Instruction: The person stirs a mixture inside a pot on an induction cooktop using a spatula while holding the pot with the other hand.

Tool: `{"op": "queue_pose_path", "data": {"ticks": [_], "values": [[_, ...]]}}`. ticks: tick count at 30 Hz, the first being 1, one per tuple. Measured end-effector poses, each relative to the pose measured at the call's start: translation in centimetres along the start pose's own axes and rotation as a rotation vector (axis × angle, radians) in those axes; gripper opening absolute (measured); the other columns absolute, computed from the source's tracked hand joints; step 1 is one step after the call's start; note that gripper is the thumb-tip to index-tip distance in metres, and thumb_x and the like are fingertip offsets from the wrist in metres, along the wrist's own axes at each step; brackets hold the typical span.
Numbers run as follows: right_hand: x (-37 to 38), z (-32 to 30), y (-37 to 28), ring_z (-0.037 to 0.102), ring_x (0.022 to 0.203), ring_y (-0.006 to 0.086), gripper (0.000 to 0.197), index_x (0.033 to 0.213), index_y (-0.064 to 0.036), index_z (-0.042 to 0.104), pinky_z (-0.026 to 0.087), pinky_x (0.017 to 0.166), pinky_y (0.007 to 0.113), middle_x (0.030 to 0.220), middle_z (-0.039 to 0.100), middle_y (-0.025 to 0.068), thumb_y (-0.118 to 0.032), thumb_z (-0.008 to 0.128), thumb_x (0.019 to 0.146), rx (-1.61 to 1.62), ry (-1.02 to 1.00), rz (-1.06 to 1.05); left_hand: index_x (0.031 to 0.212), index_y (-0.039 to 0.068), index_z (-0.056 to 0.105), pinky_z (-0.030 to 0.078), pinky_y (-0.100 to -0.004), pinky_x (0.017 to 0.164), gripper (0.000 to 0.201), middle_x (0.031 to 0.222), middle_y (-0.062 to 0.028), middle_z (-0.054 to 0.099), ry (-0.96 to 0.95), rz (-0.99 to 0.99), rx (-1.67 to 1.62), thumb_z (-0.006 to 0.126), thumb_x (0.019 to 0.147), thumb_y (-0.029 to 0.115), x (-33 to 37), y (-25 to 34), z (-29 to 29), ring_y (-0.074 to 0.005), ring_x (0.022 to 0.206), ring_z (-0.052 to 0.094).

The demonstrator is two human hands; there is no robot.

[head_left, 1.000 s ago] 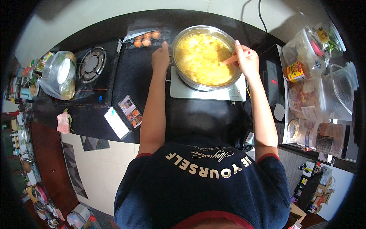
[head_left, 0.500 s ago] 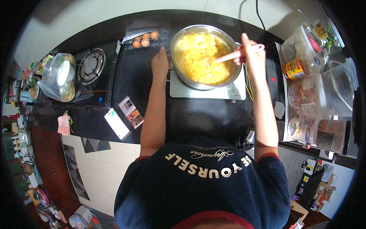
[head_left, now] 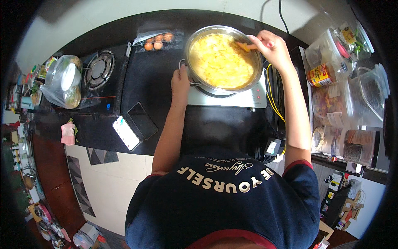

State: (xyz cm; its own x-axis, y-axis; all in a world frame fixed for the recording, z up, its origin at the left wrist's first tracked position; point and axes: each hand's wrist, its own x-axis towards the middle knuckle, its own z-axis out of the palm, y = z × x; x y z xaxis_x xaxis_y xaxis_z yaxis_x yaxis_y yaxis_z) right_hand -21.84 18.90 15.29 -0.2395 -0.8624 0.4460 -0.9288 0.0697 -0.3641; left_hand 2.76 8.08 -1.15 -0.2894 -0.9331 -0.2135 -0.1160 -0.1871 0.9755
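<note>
A wide steel pot [head_left: 198,79] holds pale liquid full of yellow, egg-like pieces [head_left: 224,62]. It stands on a flat electric cooktop [head_left: 248,97]. My left hand [head_left: 180,86] is closed around the loop handle [head_left: 182,63] on the pot's left side. Over the far right rim, my right hand [head_left: 272,49] grips the handle of a pinkish-orange stirring utensil [head_left: 247,47]. The utensil's other end is sunk in the food, so its shape is hidden.
Left of the pot lie brown eggs [head_left: 158,41] in a clear pack. A gas burner [head_left: 99,70] and bagged containers [head_left: 68,81] sit farther left. Two phones [head_left: 126,133] lie near the counter edge. Plastic tubs [head_left: 329,103] line the right; a yellow cable [head_left: 270,89] runs beside the cooktop.
My right hand has lifted and turned, bringing the utensil to the pot's far right side. My left hand has moved down onto the handle. One phone's screen has gone dark.
</note>
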Motion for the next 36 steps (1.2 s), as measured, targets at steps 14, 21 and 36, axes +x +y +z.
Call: {"op": "queue_pose_path", "data": {"ticks": [14,21,36], "values": [[-6.8,2.8,0.9,0.055,0.038,0.0138,0.038,0.067,-0.0017,0.058,0.044,0.034,0.024,0.053,0.057,0.0078,-0.033,0.058,0.088,0.555,0.243,0.836,0.093,0.0,0.05,0.043,-0.0327,0.054,0.045,0.064,-0.0104,0.054,-0.072,-0.013,0.137,0.035,0.097,0.041,-3.6,1.3,-0.4,-0.0183,0.052,0.056],[-6.0,5.6,-2.1,0.056,0.038,0.0165,0.035,0.068,-0.0004,0.057,0.046,0.036,0.027,0.051,0.057,0.009,-0.027,0.054,0.091,0.85,0.225,0.904,0.087,0.003,0.046,0.041,-0.0334,0.052,0.042,0.057,-0.0078,0.05,-0.097,-0.009,0.11,0.035,0.098,0.042,-5.0,1.6,-0.3,-0.0181,0.05,0.052],[-3.4,2.7,-3.5,0.055,0.054,0.006,0.025,0.075,-0.0012,0.06,0.043,0.051,0.019,0.062,0.06,0.0029,-0.023,0.065,0.087,0.657,0.32,0.401,0.083,0.004,0.045,0.04,-0.0329,0.052,0.041,0.055,-0.0069,0.048,-0.079,0.012,0.142,0.036,0.098,0.041,-5.2,1.1,-0.4,-0.017,0.049,0.051]]}}
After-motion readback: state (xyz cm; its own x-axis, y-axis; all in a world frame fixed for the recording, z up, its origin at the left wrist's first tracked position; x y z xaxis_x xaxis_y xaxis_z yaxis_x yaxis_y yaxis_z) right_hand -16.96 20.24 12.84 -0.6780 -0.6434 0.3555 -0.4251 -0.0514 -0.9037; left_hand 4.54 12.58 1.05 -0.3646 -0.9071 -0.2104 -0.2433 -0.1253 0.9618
